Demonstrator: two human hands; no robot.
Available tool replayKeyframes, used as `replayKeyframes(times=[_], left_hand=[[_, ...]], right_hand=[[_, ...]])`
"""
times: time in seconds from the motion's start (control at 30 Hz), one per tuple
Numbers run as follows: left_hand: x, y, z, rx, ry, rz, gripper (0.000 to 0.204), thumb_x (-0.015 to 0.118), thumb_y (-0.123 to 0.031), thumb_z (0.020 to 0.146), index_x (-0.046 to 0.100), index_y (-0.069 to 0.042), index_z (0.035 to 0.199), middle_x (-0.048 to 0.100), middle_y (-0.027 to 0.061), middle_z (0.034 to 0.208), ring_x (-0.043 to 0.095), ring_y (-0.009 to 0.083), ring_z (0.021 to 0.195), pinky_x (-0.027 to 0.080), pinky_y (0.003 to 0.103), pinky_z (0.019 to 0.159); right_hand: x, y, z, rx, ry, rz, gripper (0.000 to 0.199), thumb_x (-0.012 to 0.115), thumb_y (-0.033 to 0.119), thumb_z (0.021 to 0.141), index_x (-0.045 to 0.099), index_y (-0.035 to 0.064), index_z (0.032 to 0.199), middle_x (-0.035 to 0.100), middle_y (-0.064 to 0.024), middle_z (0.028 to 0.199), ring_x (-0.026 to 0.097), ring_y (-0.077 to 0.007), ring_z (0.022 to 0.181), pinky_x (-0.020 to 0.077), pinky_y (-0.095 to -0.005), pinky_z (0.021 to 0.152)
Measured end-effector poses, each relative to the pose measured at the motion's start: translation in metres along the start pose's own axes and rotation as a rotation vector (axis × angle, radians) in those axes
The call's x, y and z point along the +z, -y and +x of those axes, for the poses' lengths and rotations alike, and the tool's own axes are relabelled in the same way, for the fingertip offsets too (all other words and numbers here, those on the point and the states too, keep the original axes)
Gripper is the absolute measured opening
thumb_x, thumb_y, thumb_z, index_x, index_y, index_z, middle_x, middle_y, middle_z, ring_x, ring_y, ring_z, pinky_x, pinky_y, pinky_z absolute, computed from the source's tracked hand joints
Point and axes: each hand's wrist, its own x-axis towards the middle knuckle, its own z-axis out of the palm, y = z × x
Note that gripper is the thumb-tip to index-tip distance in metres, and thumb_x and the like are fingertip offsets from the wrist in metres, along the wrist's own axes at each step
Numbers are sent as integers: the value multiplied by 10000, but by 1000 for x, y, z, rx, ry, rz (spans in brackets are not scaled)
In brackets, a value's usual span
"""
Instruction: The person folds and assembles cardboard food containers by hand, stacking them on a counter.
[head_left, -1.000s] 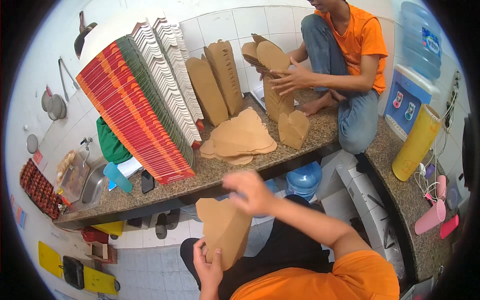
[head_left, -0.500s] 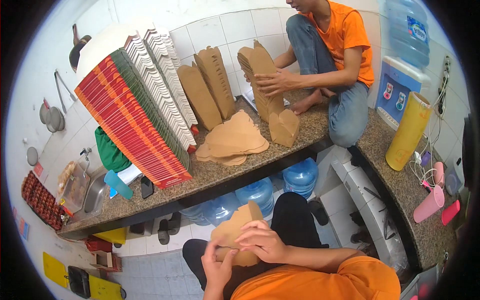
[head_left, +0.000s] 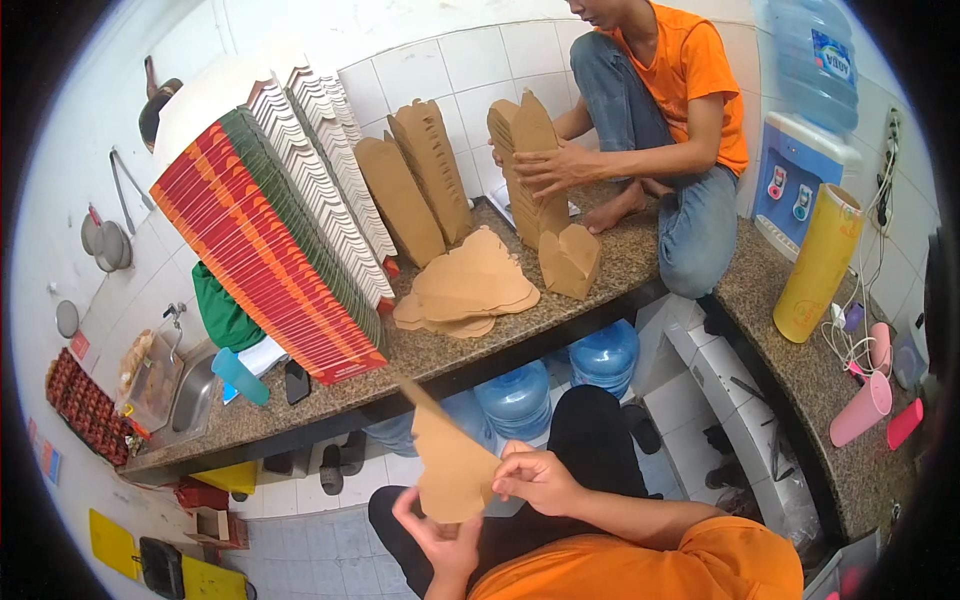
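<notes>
My right hand (head_left: 540, 482) pinches the right corner of a brown cardboard carton blank (head_left: 450, 468) between thumb and curled fingers, its forearm (head_left: 640, 510) entering from the right. My left hand (head_left: 442, 538) sits at the lower edge, thumb and index spread; whether it grips, I cannot tell. The blank is positioned above my lap, near side of the granite counter (head_left: 625, 250). Far right, a water bottle (head_left: 812, 100) carries a blue printed label (head_left: 832, 55).
</notes>
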Motion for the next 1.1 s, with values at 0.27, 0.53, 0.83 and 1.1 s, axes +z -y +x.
replayKeyframes(times=[0.27, 0.53, 0.83, 1.1], left_hand=[[-18, 9, 20, -703, 143, -280, 399, 721, 9, 944, 593, -13, 1321, 682, 108, 1220, 669, 226, 1143, 583, 398, 934], [7, 11, 19, -663, 135, -142, 366, 707, 15, 956, 612, 5, 1309, 688, 113, 1222, 672, 226, 1115, 552, 394, 992], [-6, -2, 8, -792, 304, -351, 423, 704, 2, 963, 579, 18, 1366, 681, 133, 1259, 656, 246, 1179, 542, 393, 1003], [-1, 15, -5, -687, 307, 0, 444, 738, 16, 927, 592, 5, 1347, 689, 119, 1234, 666, 223, 1123, 552, 378, 954]], right_hand=[[-7, 38, -2, -240, 165, -829, 225, 842, 205, 868, 731, 40, 973, 482, -85, 907, 544, -209, 850, 477, -314, 744], [-10, 29, -2, -317, -106, -888, 187, 809, 102, 851, 679, 36, 968, 548, -113, 1018, 619, -222, 915, 530, -330, 767], [-50, 27, -10, 302, 220, -26, 115, 777, 22, 930, 665, 7, 952, 722, -63, 932, 708, -126, 845, 590, -286, 735], [-22, 44, -26, 465, 248, -508, 499, 596, 330, 1083, 692, -13, 734, 704, -96, 643, 667, -135, 544, 545, -286, 540]])
